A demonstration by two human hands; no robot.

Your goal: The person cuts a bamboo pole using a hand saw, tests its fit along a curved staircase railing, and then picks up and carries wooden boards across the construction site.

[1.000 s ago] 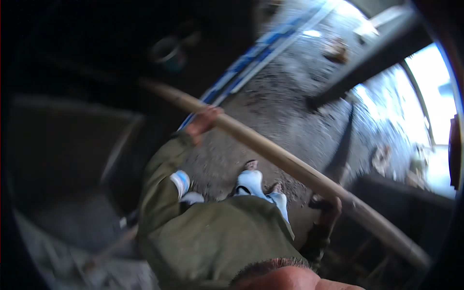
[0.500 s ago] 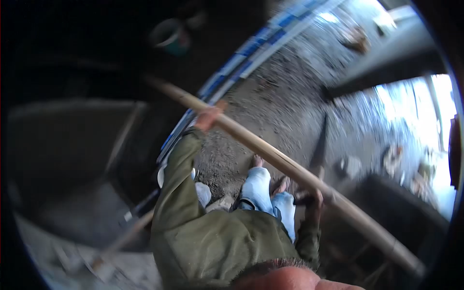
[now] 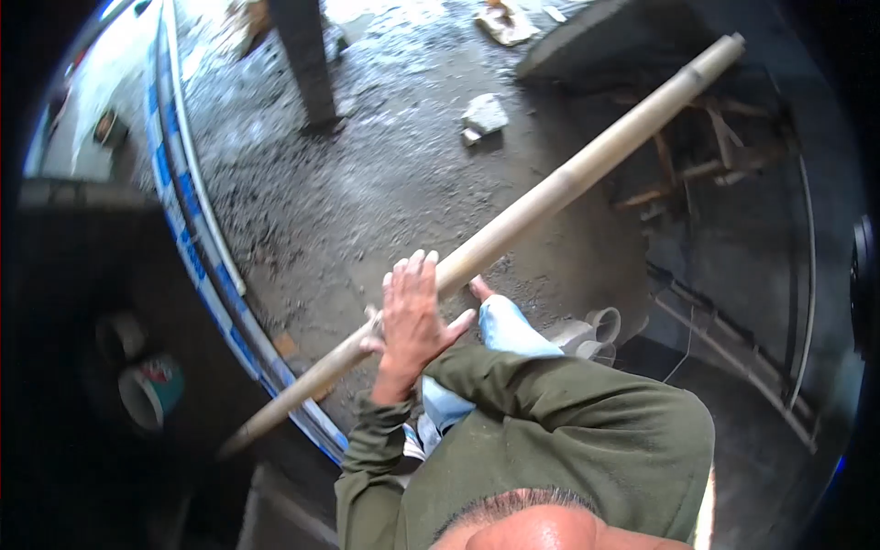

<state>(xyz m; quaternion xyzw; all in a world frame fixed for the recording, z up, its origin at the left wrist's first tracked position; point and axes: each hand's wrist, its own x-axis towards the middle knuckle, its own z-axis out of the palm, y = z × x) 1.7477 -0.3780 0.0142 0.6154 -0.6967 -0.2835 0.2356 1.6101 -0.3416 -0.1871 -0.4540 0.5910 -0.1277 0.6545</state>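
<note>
A long wooden pole (image 3: 568, 183) runs diagonally from the dark lower left to the upper right. My left hand (image 3: 412, 316) lies over its middle, back up, fingers stretched out and thumb spread. My right arm crosses in front of my body. Most of my right hand is hidden under the left; only a few fingers (image 3: 370, 335) show, curled at the pole just left of the left wrist.
Blue-and-white strips (image 3: 188, 220) run along the left floor. A bucket (image 3: 151, 392) stands in the dark lower left. A post (image 3: 302, 64) rises at the top. A pale block (image 3: 484, 115) lies on the rough floor. Wooden pieces (image 3: 720, 137) are at the upper right.
The view has turned, and the pole now slants up to the right. My hands were wide apart on it; now they are together, the left laid flat over the right.
</note>
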